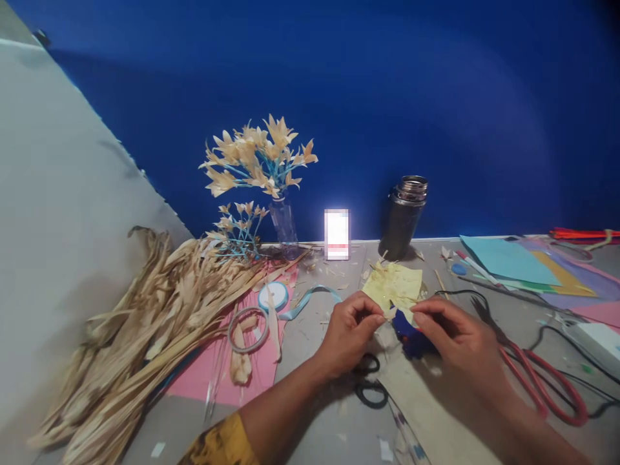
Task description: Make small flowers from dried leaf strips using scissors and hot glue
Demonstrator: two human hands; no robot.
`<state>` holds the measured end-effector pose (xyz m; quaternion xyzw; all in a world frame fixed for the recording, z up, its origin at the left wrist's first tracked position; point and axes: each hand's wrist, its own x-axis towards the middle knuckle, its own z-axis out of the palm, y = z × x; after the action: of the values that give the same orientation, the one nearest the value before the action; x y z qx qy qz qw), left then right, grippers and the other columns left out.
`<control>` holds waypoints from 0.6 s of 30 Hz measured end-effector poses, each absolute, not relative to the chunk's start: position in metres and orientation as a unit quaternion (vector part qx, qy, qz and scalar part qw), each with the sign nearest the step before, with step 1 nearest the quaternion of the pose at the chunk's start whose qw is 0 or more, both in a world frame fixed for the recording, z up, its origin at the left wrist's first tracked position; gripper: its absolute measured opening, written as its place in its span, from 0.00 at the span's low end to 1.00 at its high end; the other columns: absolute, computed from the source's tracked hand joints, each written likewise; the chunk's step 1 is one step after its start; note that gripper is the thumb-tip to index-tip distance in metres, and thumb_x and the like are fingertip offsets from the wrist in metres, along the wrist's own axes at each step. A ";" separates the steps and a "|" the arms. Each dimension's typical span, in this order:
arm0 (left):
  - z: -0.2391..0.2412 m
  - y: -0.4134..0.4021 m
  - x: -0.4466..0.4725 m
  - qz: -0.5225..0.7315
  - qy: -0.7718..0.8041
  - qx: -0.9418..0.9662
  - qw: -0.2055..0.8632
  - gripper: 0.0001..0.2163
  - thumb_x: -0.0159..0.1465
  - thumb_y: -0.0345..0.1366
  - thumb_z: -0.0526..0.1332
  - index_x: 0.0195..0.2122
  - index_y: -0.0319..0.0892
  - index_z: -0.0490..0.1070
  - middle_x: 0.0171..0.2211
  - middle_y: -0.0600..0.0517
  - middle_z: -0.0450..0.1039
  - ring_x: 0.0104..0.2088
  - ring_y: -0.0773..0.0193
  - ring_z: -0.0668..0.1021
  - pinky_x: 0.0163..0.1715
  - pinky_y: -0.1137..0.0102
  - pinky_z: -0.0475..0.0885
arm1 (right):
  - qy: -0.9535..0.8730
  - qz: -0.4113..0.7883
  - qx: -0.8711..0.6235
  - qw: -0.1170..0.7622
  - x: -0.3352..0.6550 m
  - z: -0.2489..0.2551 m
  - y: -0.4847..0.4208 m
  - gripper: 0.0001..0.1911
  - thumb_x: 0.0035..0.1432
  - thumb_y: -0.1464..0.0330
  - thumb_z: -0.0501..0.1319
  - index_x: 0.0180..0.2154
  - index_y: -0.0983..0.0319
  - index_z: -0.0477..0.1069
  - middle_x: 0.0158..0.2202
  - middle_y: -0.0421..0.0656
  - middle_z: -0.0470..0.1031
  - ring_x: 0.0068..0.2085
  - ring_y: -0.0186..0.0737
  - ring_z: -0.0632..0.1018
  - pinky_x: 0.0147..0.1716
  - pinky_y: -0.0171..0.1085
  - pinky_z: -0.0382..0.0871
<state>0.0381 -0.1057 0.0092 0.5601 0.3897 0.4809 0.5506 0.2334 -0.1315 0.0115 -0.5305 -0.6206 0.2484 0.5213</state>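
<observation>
My left hand (351, 329) is closed in a pinch, with a small pale piece that looks like dried husk (389, 314) at its fingertips. Close by on the right, my right hand (453, 332) also pinches, but what lies between its fingers is too small to make out. A dark blue object (411, 336), partly covered by the right hand, sits just below the fingertips; its kind is unclear. Behind the hands lies yellow paper (397, 281) with pale scraps on it. Black-handled scissors (372, 394) rest beneath the left wrist.
Dried husks (159, 310) are heaped at left, beside pink paper (208, 378), a ribbon spool (272, 296) and a tape ring (248, 329). Husk flowers (261, 152) stand in a clear vase (284, 226). A dark flask (403, 216), red-handled pliers (557, 387) and coloured sheets (508, 261) are at right.
</observation>
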 end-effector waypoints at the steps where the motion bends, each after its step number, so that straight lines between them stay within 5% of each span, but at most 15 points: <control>1: 0.011 -0.108 0.032 0.489 0.396 0.554 0.546 0.05 0.58 0.34 0.66 0.27 0.41 0.74 0.27 0.54 0.68 0.22 0.70 0.67 0.24 0.72 0.61 | -0.625 0.255 -0.535 0.508 0.234 0.015 -0.131 0.08 0.60 0.62 0.66 0.33 0.58 0.80 0.33 0.42 0.80 0.31 0.40 0.78 0.29 0.34 0.72; 11: 0.016 -0.136 -0.017 0.514 0.417 0.541 0.519 0.05 0.58 0.33 0.66 0.26 0.40 0.75 0.28 0.54 0.69 0.24 0.69 0.69 0.23 0.73 0.63 | -0.657 0.472 -0.462 0.364 0.178 0.051 -0.123 0.17 0.58 0.52 0.66 0.33 0.60 0.81 0.30 0.44 0.79 0.32 0.41 0.77 0.31 0.35 0.71; 18: 0.011 -0.141 -0.031 0.508 0.387 0.601 0.481 0.05 0.61 0.31 0.65 0.28 0.41 0.77 0.30 0.52 0.71 0.32 0.65 0.73 0.36 0.70 0.67 | -0.559 0.604 -0.450 0.347 0.156 0.033 -0.127 0.21 0.53 0.51 0.70 0.25 0.62 0.73 0.20 0.35 0.64 0.24 0.32 0.63 0.23 0.33 0.56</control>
<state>-0.0312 -0.1415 0.0113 0.6005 0.3867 0.5081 0.4814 0.1560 -0.1270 0.0334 -0.4504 -0.5591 0.6037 0.3466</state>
